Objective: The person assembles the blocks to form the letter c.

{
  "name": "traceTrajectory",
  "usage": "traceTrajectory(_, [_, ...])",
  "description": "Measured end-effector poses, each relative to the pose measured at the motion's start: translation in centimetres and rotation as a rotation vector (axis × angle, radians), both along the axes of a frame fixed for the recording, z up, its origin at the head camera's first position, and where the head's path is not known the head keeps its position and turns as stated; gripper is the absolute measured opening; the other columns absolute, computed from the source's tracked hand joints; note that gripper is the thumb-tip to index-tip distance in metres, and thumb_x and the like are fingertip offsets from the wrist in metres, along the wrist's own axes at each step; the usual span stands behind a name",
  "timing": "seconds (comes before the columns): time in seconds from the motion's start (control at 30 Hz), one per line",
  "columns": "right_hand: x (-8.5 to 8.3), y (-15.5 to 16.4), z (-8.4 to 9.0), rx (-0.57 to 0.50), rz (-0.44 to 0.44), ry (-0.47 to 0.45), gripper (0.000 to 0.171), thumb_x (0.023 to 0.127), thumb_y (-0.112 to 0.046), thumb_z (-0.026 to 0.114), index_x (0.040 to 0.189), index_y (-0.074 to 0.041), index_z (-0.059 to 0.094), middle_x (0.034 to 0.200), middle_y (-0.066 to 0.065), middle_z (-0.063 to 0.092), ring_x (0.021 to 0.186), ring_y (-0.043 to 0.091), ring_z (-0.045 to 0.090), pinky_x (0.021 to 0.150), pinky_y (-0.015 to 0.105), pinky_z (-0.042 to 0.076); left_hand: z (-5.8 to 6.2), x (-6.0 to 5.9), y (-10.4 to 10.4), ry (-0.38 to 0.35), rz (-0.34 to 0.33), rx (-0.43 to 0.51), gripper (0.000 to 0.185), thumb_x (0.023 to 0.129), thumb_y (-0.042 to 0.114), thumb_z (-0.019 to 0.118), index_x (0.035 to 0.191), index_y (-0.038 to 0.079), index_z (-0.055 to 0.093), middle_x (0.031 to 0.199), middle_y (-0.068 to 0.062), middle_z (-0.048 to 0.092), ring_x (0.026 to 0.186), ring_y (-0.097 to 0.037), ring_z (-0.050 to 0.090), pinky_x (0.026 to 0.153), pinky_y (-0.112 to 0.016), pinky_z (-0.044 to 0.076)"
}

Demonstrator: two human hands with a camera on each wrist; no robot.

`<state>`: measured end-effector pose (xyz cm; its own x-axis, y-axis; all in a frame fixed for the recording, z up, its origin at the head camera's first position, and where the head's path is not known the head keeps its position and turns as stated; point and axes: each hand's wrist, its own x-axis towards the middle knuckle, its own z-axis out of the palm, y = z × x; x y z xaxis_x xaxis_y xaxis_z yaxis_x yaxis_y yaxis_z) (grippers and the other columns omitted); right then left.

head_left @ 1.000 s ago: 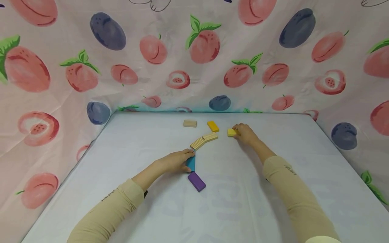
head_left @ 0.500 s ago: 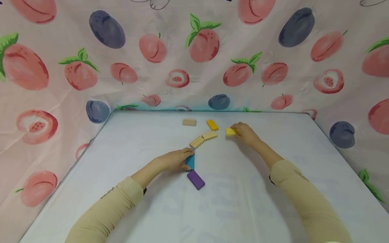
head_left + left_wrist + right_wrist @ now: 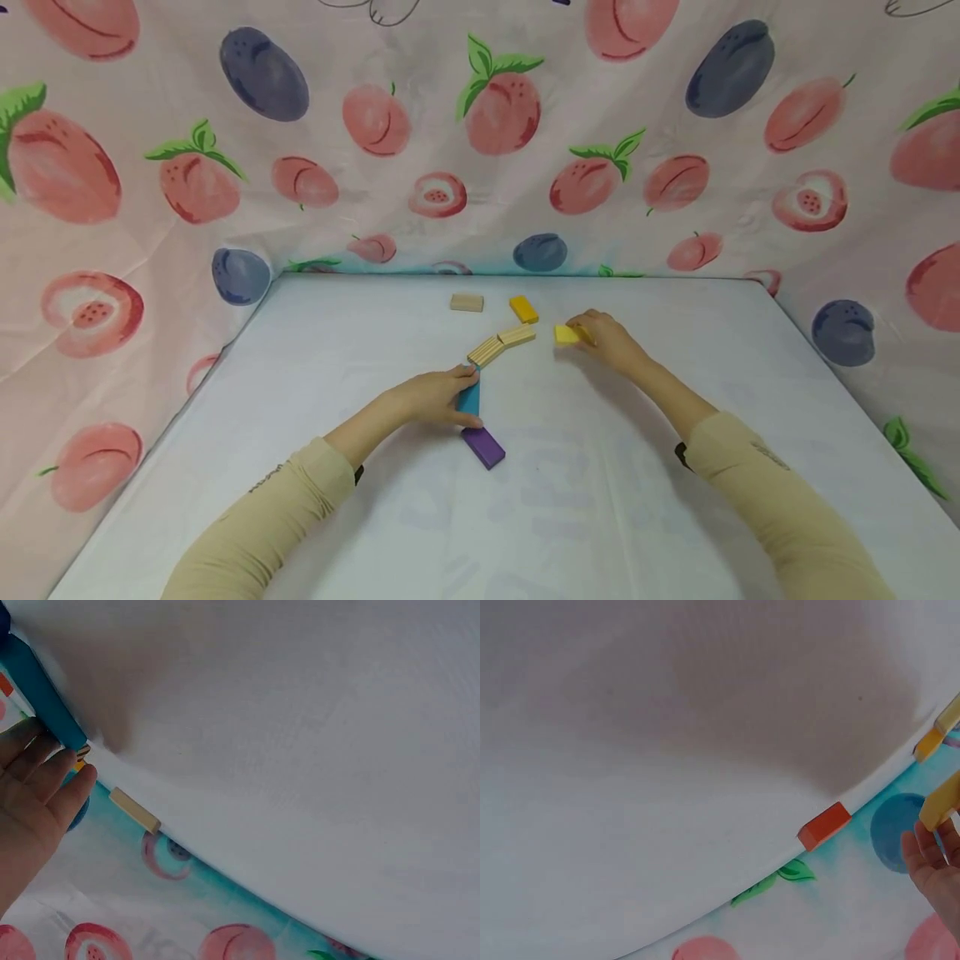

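We log: smooth, oblong blue block point(image 3: 469, 402) | at left hand point(image 3: 433, 397), fingers extended, touching it | rectangular yellow block point(image 3: 565, 335) | pinched in right hand point(image 3: 609, 342) | two grooved, bare-wood blocks point(image 3: 487, 351) | between both hands, on white surface point(image 3: 615, 517).

The blue block point(image 3: 468, 400) looks painted, its faces smooth and matt. The purple block point(image 3: 483, 448) is likewise smooth and evenly coloured. The yellow block point(image 3: 564, 335) and the orange block point(image 3: 523, 309) have flat, plain faces, as does the red block point(image 3: 825, 826). Two striped blocks point(image 3: 487, 352) look like bare wood, lined lengthwise; the pale block point(image 3: 467, 302) looks like unpainted, matt wood. The table point(image 3: 585, 533) has a smooth white covering. The printed curtain point(image 3: 300, 217) is thin, creased sheeting, cloth or plastic unclear. The sleeves point(image 3: 262, 517) are soft, matt, wrinkled cloth.
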<state>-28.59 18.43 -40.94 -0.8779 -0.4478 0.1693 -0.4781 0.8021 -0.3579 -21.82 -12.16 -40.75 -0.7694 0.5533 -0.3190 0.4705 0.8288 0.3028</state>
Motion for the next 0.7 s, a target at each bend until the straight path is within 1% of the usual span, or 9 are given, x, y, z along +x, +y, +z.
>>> traceTrajectory(0.1, [0.6,-0.2,0.0,-0.012,0.017,0.009,0.032,0.085,-0.003,0.067,0.116,0.003,0.061,0.109,0.02,0.063,0.101,0.035,0.057,0.094,0.05,0.048,0.1,0.3,0.3,0.037,-0.004,-0.027,0.093,0.08,0.061,0.063,0.148,0.008,0.029,0.156,-0.009,0.024,0.142,-0.029,0.028,0.114,-0.043,0.031])
traceTrajectory(0.27, [1.8,-0.8,0.2,-0.031,0.082,0.051,0.032,0.082,-0.002,0.07,0.113,0.004,0.062,0.106,0.019,0.064,0.099,0.033,0.059,0.092,0.046,0.05,0.1,0.6,0.8,0.078,-0.023,-0.054,0.103,0.073,0.062,0.069,0.146,0.002,0.029,0.155,-0.015,0.024,0.144,-0.028,0.022,0.117,-0.042,0.025])
traceTrajectory(0.4, [3.0,-1.4,0.4,-0.044,0.112,0.07,0.032,0.081,-0.002,0.071,0.112,0.003,0.063,0.104,0.017,0.064,0.099,0.032,0.059,0.09,0.045,0.051,0.0,0.7,0.8,0.085,-0.014,-0.057,0.107,0.07,0.06,0.073,0.146,0.001,0.029,0.154,-0.015,0.023,0.144,-0.026,0.022,0.117,-0.04,0.024])
traceTrajectory(0.63, [5.2,-2.4,0.6,-0.045,0.099,0.033,0.033,0.081,-0.005,0.072,0.113,0.0,0.063,0.107,0.016,0.064,0.101,0.031,0.059,0.09,0.045,0.053,-0.2,0.7,0.8,0.093,-0.017,-0.051,0.106,0.07,0.059,0.074,0.146,0.0,0.03,0.154,-0.015,0.025,0.144,-0.025,0.023,0.118,-0.04,0.024])
traceTrajectory(0.7, [5.7,-2.6,0.6,-0.037,0.107,0.031,0.033,0.081,-0.005,0.072,0.112,0.0,0.063,0.106,0.015,0.064,0.1,0.031,0.059,0.089,0.045,0.053,-0.2,0.8,0.9,0.092,-0.017,-0.05,0.106,0.07,0.059,0.074,0.146,0.0,0.03,0.154,-0.015,0.025,0.144,-0.025,0.023,0.118,-0.04,0.024])
